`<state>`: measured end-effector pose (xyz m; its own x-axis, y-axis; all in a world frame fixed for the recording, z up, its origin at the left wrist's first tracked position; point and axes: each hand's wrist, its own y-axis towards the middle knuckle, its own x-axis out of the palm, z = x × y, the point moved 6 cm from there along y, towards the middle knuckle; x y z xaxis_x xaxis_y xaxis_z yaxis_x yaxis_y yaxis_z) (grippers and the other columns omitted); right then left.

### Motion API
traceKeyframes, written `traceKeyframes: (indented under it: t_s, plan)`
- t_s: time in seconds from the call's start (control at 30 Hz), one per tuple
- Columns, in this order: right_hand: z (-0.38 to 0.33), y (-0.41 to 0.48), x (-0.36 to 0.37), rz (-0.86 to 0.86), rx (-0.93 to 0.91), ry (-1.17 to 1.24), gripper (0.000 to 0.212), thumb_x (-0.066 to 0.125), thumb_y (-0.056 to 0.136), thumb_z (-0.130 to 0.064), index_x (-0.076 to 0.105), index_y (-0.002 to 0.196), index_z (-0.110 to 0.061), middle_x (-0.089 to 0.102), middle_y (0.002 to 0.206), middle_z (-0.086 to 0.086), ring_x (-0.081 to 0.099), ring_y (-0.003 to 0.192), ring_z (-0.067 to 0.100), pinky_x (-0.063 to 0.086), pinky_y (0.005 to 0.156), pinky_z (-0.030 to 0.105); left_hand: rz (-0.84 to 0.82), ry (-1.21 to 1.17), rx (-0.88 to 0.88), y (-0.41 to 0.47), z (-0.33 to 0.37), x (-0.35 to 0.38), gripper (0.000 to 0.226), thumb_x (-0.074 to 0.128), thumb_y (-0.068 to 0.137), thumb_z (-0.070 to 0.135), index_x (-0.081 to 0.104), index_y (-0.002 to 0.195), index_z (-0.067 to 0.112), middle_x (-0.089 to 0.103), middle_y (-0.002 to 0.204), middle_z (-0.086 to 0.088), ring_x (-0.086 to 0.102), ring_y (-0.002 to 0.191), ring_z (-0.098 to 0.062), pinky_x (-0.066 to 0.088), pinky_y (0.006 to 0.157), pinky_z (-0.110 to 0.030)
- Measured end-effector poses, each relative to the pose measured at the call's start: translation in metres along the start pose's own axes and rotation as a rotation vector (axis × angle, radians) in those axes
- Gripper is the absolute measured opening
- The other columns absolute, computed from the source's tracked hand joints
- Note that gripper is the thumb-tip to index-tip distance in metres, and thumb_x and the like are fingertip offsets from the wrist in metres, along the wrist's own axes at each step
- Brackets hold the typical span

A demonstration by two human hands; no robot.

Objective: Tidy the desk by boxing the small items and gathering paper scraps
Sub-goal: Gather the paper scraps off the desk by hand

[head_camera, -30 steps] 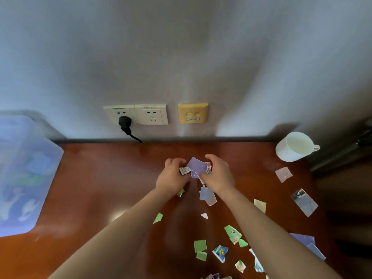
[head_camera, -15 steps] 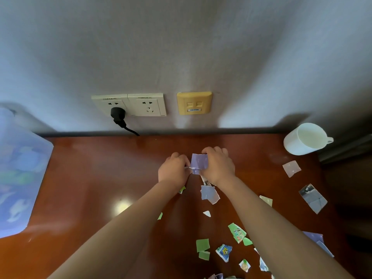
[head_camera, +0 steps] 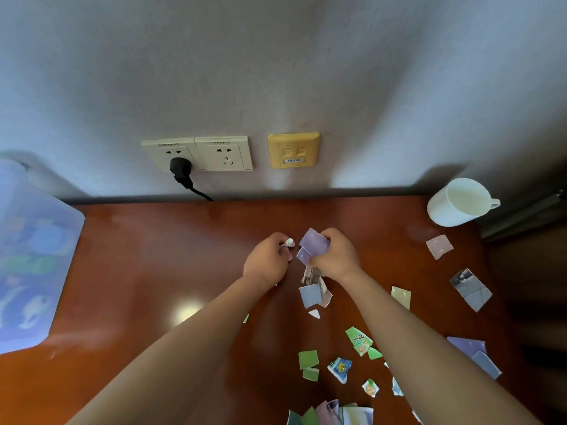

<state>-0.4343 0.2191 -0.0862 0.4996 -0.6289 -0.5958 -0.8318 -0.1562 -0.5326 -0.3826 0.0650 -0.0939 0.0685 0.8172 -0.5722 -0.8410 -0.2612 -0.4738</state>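
My right hand (head_camera: pixel 336 256) grips a bunch of paper scraps (head_camera: pixel 313 244), purple pieces sticking up and more hanging below the fist. Just left of it, my left hand (head_camera: pixel 268 260) pinches a small white scrap (head_camera: pixel 289 242) between its fingertips. Both hands hover over the middle of the red-brown desk (head_camera: pixel 153 256). Loose scraps lie on the desk to the right and near me: green pieces (head_camera: pixel 308 359), a printed green piece (head_camera: pixel 359 340), a pale pink square (head_camera: pixel 439 246), a grey photo piece (head_camera: pixel 471 289) and purple pieces (head_camera: pixel 474 354).
A translucent blue plastic box (head_camera: pixel 27 265) stands at the desk's left edge. A white mug (head_camera: pixel 460 202) sits at the back right corner. On the wall behind are white sockets (head_camera: pixel 199 153) with a black plug and a yellow data socket (head_camera: pixel 293 150).
My hands have drawn slightly apart; the left one now holds a small white scrap away from the bunch in my right hand. The camera has tilted a little.
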Motion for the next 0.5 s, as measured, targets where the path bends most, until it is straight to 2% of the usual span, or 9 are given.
traceKeyframes:
  t_s: [0.07, 0.17, 0.23, 0.3, 0.37, 0.43, 0.5]
  plan:
    - [0.004, -0.006, -0.003, 0.012, 0.069, 0.228, 0.042, 0.08, 0.069, -0.004, 0.055, 0.099, -0.019, 0.058, 0.098, 0.002, 0.062, 0.091, 0.024, 0.059, 0.076, 0.043, -0.013, -0.223, -0.086, -0.002, -0.004, 0.004, 0.027, 0.038, 0.09, 0.005, 0.056, 0.099, 0.022, 0.065, 0.079, 0.005, 0.059, 0.066, -0.019, 0.05, 0.06, -0.034]
    - [-0.002, -0.016, -0.006, -0.024, 0.113, 0.562, 0.038, 0.076, 0.074, 0.003, 0.056, 0.1, -0.015, 0.061, 0.1, 0.006, 0.065, 0.088, 0.023, 0.058, 0.062, 0.028, 0.001, -0.478, -0.214, -0.007, -0.002, 0.007, 0.026, 0.036, 0.092, 0.0, 0.055, 0.105, 0.012, 0.06, 0.079, -0.002, 0.056, 0.066, -0.018, 0.047, 0.061, -0.033]
    - [-0.009, -0.02, -0.005, -0.042, 0.1, 0.664, 0.035, 0.074, 0.074, 0.007, 0.058, 0.097, -0.015, 0.063, 0.104, 0.01, 0.066, 0.094, 0.026, 0.058, 0.065, 0.028, -0.016, -0.615, -0.296, -0.01, 0.003, 0.009, 0.019, 0.039, 0.097, 0.006, 0.054, 0.107, 0.009, 0.06, 0.083, -0.005, 0.059, 0.073, -0.02, 0.053, 0.066, -0.032]
    - [-0.016, -0.023, 0.0, -0.093, 0.101, 0.72, 0.037, 0.074, 0.072, 0.009, 0.06, 0.098, -0.015, 0.065, 0.107, 0.011, 0.066, 0.098, 0.027, 0.059, 0.074, 0.033, -0.084, -0.816, -0.421, -0.013, 0.006, 0.016, 0.023, 0.042, 0.101, 0.026, 0.056, 0.105, 0.01, 0.064, 0.09, -0.008, 0.064, 0.082, -0.025, 0.056, 0.077, -0.039]
    - [-0.023, -0.026, 0.005, -0.157, 0.087, 0.698, 0.041, 0.076, 0.07, 0.009, 0.062, 0.101, -0.015, 0.066, 0.106, 0.01, 0.067, 0.097, 0.027, 0.059, 0.081, 0.038, -0.176, -1.051, -0.54, -0.015, 0.007, 0.026, 0.044, 0.038, 0.1, 0.049, 0.06, 0.109, 0.011, 0.068, 0.102, -0.014, 0.066, 0.093, -0.029, 0.055, 0.086, -0.043]
    - [-0.032, -0.031, 0.007, -0.177, 0.017, 0.569, 0.042, 0.077, 0.068, 0.006, 0.063, 0.099, -0.017, 0.068, 0.101, 0.008, 0.067, 0.092, 0.023, 0.059, 0.076, 0.035, -0.241, -1.105, -0.525, -0.013, 0.008, 0.029, 0.062, 0.034, 0.095, 0.063, 0.061, 0.118, 0.012, 0.069, 0.112, -0.015, 0.067, 0.101, -0.03, 0.055, 0.085, -0.041]
    - [-0.04, -0.038, 0.009, -0.184, -0.038, 0.48, 0.041, 0.078, 0.067, 0.003, 0.064, 0.099, -0.019, 0.068, 0.093, 0.001, 0.065, 0.081, 0.015, 0.056, 0.066, 0.026, -0.267, -1.099, -0.481, -0.013, 0.007, 0.027, 0.073, 0.033, 0.092, 0.07, 0.065, 0.115, 0.009, 0.07, 0.11, -0.014, 0.067, 0.1, -0.028, 0.053, 0.089, -0.041]
